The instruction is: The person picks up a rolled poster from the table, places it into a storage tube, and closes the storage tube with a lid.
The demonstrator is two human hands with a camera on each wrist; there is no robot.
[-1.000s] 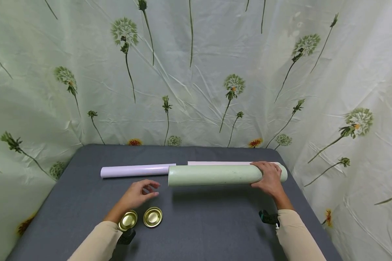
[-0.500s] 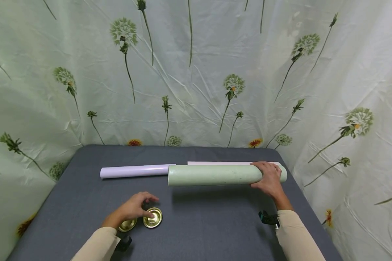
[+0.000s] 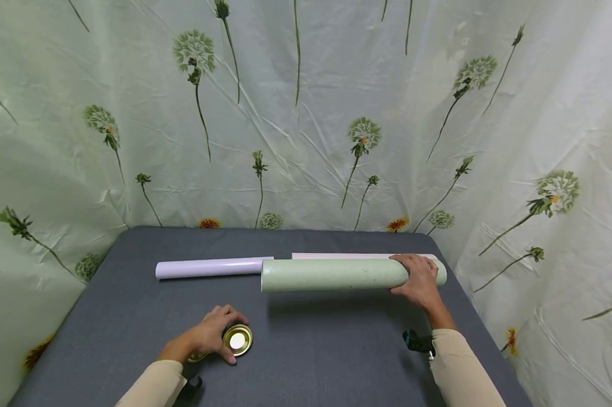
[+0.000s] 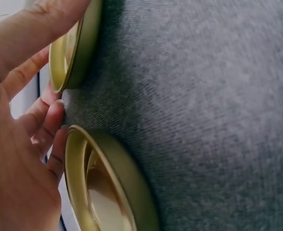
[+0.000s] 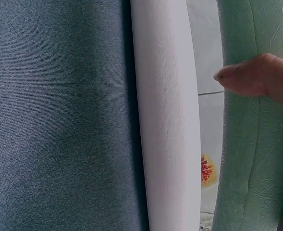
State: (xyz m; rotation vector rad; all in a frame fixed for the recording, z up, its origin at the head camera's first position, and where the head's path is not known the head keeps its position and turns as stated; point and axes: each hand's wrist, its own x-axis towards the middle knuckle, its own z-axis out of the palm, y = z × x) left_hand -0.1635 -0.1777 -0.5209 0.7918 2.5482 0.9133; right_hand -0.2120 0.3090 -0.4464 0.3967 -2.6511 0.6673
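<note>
Fingers (image 3: 232,314) round gold lid (image 3: 237,341), green roll (image 3: 333,275) held

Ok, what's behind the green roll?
In the head view, a pale pink roll shows narrowly behind the green roll, and a lilac roll reaches behind its left end. The pink roll's lower part and part of the lilac roll's end are covered.

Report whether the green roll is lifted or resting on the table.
Lifted: the green roll hangs above the table, its shadow spread on the surface below.
</note>
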